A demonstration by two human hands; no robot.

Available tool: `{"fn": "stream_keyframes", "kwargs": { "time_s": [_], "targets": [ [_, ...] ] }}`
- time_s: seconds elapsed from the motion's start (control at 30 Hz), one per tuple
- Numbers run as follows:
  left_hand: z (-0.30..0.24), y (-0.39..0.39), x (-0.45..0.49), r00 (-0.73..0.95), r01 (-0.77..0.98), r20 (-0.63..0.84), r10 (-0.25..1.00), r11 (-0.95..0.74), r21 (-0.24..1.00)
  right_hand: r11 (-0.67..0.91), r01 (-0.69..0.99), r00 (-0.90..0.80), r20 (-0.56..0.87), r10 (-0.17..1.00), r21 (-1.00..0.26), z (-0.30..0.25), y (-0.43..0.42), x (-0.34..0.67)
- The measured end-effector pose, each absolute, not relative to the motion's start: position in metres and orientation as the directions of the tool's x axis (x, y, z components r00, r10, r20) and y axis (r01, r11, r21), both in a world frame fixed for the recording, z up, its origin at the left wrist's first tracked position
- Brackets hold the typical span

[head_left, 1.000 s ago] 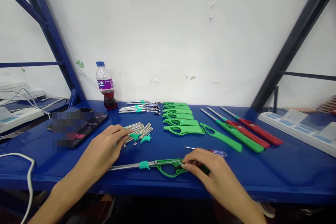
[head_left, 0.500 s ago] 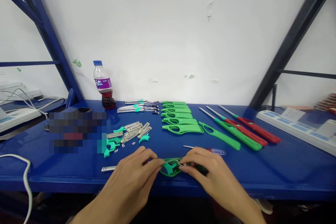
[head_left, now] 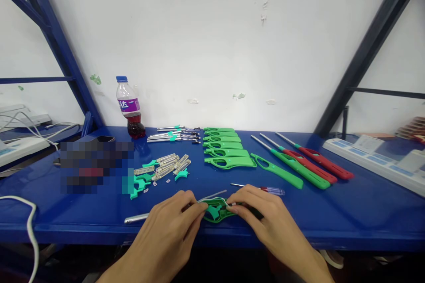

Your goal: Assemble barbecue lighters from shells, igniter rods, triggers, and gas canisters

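A green lighter casing half [head_left: 222, 219] lies at the table's front edge between my hands, its inside facing up. Inside it sits a teal trigger [head_left: 214, 212]. My left hand [head_left: 172, 219] is closed at the casing's left end, with the fingertips around a metal lighter tube [head_left: 137, 218] that sticks out to the left beneath the hand. A white wire [head_left: 217, 198] arches from there to my right hand [head_left: 265, 214], whose thumb and index finger pinch it near a small dark part. The right hand covers the casing's handle. Behind the left fingertips shows a thin greyish rod [head_left: 214, 195].
A screwdriver [head_left: 272, 191] lies behind my right hand. Green casing halves [head_left: 229, 162], finished lighters [head_left: 303, 168], clear fuel tanks [head_left: 168, 168], teal triggers [head_left: 141, 184] and metal tubes [head_left: 164, 138] are spread farther back. A drink bottle [head_left: 133, 124] stands by the wall; a power strip [head_left: 365, 157] is right.
The metal tube has tilted, its left tip slightly lower and farther left. The wire now bows higher over the casing, and the thin rod has come into sight behind it.
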State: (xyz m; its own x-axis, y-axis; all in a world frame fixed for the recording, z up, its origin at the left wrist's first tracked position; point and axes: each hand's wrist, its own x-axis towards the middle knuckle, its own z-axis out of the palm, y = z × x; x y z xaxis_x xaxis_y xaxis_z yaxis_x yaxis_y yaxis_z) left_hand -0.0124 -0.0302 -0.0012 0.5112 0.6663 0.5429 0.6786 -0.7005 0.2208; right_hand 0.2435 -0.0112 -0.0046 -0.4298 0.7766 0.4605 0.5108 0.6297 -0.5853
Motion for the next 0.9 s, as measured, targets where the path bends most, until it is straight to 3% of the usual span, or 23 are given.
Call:
{"fn": "stream_keyframes", "kwargs": {
  "time_s": [0.9],
  "targets": [
    [-0.015,-0.011,-0.006,0.526,0.630,0.618,0.584,-0.756,0.178,0.502,0.442,-0.297,0.406,0.864,-0.744,-0.003,-0.010,0.245]
  ]
}}
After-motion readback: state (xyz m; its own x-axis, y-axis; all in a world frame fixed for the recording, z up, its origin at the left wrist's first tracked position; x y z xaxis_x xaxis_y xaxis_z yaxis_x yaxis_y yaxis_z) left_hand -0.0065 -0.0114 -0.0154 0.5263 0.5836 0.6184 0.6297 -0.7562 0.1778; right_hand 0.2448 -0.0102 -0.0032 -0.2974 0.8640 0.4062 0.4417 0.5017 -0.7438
